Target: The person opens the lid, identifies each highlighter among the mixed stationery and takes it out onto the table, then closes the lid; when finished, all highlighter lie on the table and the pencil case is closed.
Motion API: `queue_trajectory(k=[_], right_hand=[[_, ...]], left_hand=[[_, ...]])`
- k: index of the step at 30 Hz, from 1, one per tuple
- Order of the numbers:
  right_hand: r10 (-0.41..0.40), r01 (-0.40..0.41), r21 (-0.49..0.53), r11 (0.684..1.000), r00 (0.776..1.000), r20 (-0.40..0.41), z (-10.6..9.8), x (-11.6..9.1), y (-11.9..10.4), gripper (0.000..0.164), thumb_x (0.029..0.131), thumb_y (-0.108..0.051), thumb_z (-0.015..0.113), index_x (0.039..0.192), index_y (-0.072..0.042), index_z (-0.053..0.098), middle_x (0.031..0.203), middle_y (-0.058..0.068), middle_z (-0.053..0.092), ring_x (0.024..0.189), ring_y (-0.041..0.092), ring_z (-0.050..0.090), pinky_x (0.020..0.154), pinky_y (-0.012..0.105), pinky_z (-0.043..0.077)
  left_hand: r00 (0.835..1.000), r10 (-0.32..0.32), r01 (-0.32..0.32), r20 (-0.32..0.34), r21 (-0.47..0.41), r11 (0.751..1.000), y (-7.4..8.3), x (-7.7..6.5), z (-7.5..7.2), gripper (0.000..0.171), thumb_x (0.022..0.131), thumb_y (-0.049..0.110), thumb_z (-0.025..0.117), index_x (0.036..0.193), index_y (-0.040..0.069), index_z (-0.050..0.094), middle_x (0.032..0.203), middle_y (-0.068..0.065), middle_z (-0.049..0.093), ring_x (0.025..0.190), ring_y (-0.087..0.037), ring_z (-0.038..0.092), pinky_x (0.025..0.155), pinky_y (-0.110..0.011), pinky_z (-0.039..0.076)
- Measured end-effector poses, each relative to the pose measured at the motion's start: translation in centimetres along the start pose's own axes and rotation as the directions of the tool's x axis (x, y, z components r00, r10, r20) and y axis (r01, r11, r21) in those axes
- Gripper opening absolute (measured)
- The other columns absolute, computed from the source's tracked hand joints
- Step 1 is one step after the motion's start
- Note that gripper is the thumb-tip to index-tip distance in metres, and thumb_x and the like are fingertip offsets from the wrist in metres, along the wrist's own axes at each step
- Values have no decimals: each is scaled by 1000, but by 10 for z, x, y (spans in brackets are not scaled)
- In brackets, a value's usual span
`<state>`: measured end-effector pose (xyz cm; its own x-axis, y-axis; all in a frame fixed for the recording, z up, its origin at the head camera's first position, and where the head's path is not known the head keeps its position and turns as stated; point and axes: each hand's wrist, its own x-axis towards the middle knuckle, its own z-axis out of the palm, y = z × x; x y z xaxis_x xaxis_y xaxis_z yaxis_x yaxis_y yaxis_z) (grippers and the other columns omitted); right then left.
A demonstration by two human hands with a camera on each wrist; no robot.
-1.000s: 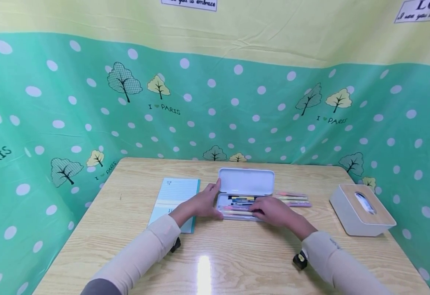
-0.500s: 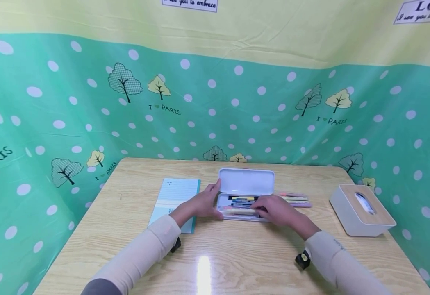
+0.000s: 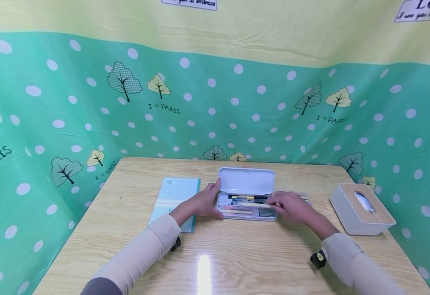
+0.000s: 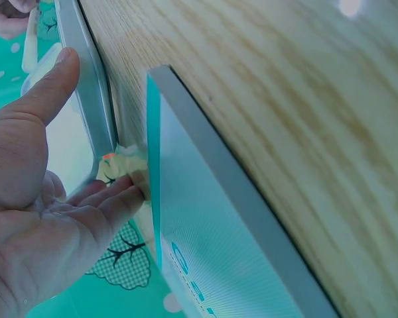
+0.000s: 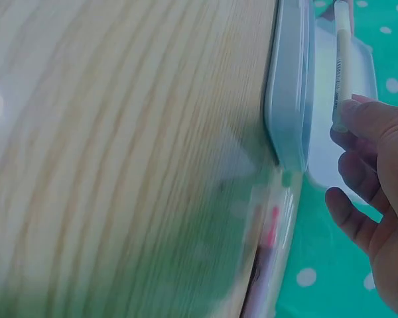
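A white pencil case (image 3: 246, 181) lies with its lid raised at the middle of the table, with several pens (image 3: 237, 207) inside. My left hand (image 3: 204, 201) is at its left end, fingers spread. In the left wrist view, the thumb (image 4: 55, 86) touches the case's edge. Above the case's right part, my right hand (image 3: 292, 207) pinches the end of a cream marker pen (image 5: 343, 66) between thumb and fingers; the other fingers are loosely bent. A dark grey item (image 3: 266, 212) occupies the case's front right compartment.
Left of the case lies a light blue notebook (image 3: 176, 190). More pens (image 3: 305, 196) lie on the table to the right, partly hidden by my right hand. A white tissue box (image 3: 351, 213) with a wooden top stands farther right. A patterned curtain (image 3: 215, 106) hangs behind the table.
My right hand has lifted the cream marker pen from the front of the case and carried it right. The dark grey item has come into sight. The left hand has stayed put.
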<state>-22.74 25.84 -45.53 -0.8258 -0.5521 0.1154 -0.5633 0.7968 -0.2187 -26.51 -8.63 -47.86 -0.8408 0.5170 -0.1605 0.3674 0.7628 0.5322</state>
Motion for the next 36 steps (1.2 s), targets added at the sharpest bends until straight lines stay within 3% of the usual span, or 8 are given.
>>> queue_trajectory(k=[6,9,11,16,22,33,36], right_hand=[[30,-30,2,1000,999,-36,-3,-13,16,18,94,-12,73,109,-19,80,105,2,77,98,22,72,80,39,60],[33,-33,0,999,996,-77,-4,-19,23,16,92,-10,74,106,-17,80,107,4,78,94,19,72,78,37,59],[50,-49,10,999,995,-90,-6,-23,27,16,92,-10,74,105,-16,80,104,3,77,83,12,67,71,32,56],[142,-141,22,990,986,-91,-11,-32,40,15,92,-13,75,106,-16,80,93,-3,74,73,4,54,63,24,49],[220,-219,23,975,973,-71,-13,-45,57,17,93,-13,74,109,-15,79,91,-3,72,81,11,62,71,34,56],[240,-239,16,971,968,-69,-9,-64,82,16,93,-10,73,107,-12,79,94,3,74,89,24,70,79,47,60],[256,-256,0,967,965,-51,-8,-66,84,16,93,-11,72,108,-12,79,94,2,73,89,23,69,79,46,59]], left_hand=[[1000,4,-4,2,-14,1000,0,0,0,137,74,53,88,165,18,-9,166,-17,24,142,-37,46,119,-47,41],[1000,1,-1,3,-11,1000,0,0,-1,137,74,52,88,165,18,-9,167,-16,24,142,-37,46,119,-47,41],[1000,-2,3,2,-8,1000,0,0,-1,137,74,53,88,165,18,-9,167,-16,24,142,-37,46,119,-47,41],[1000,-4,4,6,-13,1000,0,0,0,136,75,52,87,165,19,-9,167,-16,23,143,-37,45,119,-47,41],[1000,-2,2,8,-23,1000,2,-2,0,135,75,50,88,165,18,-8,167,-16,23,143,-37,45,120,-47,40],[1000,-1,1,1,-17,1000,2,-2,-1,137,74,52,88,165,17,-9,167,-16,23,142,-38,46,119,-48,40],[1000,-1,1,3,-21,1000,2,-2,-1,137,74,52,88,165,18,-9,167,-16,23,141,-38,46,119,-48,41]])
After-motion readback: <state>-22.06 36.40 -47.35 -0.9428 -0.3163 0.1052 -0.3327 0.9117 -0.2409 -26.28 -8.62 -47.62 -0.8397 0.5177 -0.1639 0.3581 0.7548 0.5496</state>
